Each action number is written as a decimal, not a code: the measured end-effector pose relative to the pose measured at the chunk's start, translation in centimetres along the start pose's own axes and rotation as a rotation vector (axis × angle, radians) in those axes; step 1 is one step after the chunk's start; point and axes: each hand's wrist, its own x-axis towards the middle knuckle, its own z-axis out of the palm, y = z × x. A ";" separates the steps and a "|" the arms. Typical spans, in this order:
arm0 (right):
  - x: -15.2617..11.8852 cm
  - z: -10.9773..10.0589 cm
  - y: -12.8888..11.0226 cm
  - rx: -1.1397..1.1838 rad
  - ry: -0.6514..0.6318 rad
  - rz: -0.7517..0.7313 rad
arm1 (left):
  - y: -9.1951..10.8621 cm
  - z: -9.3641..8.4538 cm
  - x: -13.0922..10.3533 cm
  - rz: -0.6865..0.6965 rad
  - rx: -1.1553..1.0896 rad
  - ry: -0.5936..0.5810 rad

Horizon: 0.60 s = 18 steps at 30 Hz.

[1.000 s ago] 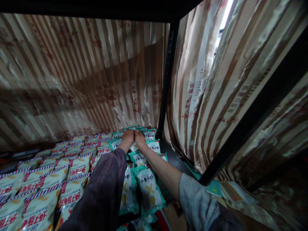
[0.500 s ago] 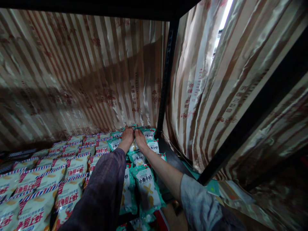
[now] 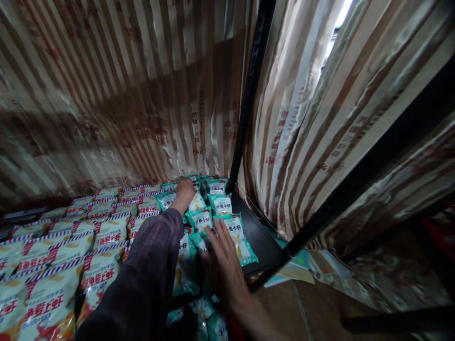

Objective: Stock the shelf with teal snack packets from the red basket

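My left hand (image 3: 185,193) reaches to the back row, its fingers curled at the top of a teal-and-white snack bag (image 3: 196,202); the fingertips are mostly hidden. Nearer to me, my right hand (image 3: 225,267) is slightly blurred, fingers stretched out and holding nothing I can see. It hovers over or touches a teal snack bag (image 3: 199,240), partly covered by the fingers. Just right of it lies another teal bag (image 3: 237,237), tilted near the shelf edge. Several more bags of this kind stand in rows behind, such as one (image 3: 222,204) by the post.
Rows of white snack bags (image 3: 50,300) with red lettering and striped tops fill the left side. A black shelf (image 3: 263,241) ends at a slanting black post (image 3: 313,222). Another upright post (image 3: 245,113) stands at the back corner. Striped curtains (image 3: 142,94) hang behind.
My right hand has left the back row beside my left hand and come back toward me, fingers now spread. A teal bag now lies plainly at the right edge. My left hand stays at the back.
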 end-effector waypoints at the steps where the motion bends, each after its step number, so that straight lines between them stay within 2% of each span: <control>1: -1.6 0.4 0.2 -0.027 -0.008 -0.010 | -0.1 0.1 0.0 -0.001 -0.003 0.014; 3: -3.8 1.5 0.6 -0.086 -0.009 -0.007 | -0.2 0.2 0.1 0.000 -0.003 0.036; 5: -4.7 2.5 0.9 -0.135 -0.002 0.028 | -0.3 0.2 0.1 0.006 -0.006 0.046; 12: -3.4 3.4 0.6 -0.094 0.007 0.058 | -0.3 -0.3 0.2 0.016 -0.027 0.047; 18: -2.7 4.3 1.0 -0.183 0.036 0.051 | -0.5 -0.4 0.0 0.059 -0.031 0.041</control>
